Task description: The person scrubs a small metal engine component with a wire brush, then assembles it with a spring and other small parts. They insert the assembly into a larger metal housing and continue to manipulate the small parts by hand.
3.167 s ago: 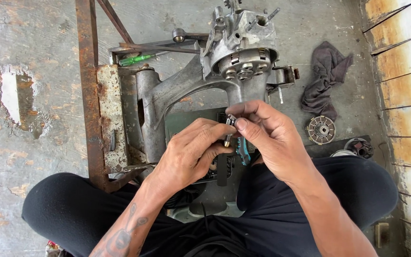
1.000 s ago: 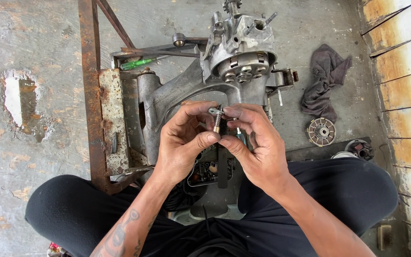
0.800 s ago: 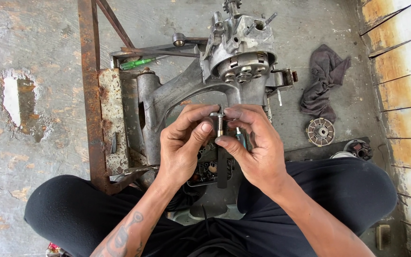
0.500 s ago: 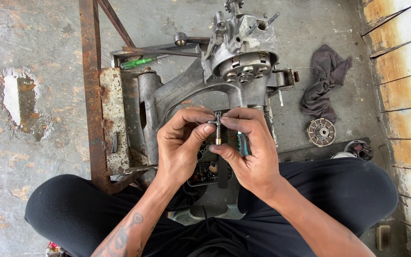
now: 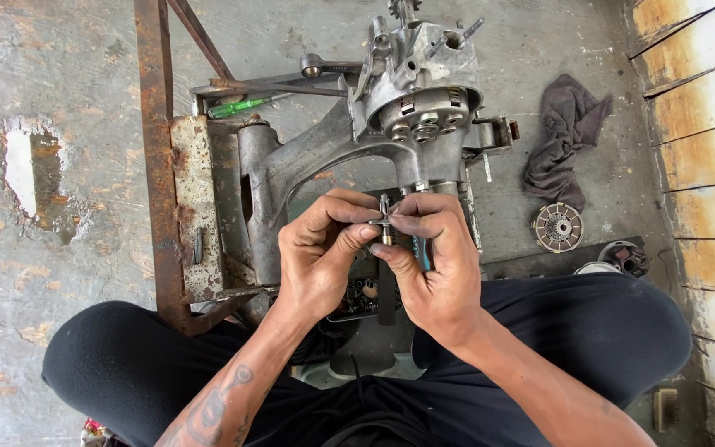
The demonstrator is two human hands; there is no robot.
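Observation:
Both of my hands meet over a grey metal engine casing that rests on a rusty steel frame. My left hand and my right hand pinch a small metal shaft-like part between their fingertips, held upright just below the casing's round hub. A teal-handled tool is tucked under my right hand's fingers. My black-trousered legs are crossed beneath.
A green-handled screwdriver lies on the frame behind the casing. A dark rag and a round toothed metal disc lie on the concrete floor at the right. A wall of rusty white panels runs along the right edge.
My hands have risen slightly and closed together around the small metal part. About three seconds ago they were lower and further right; the part now stands upright between both sets of fingertips.

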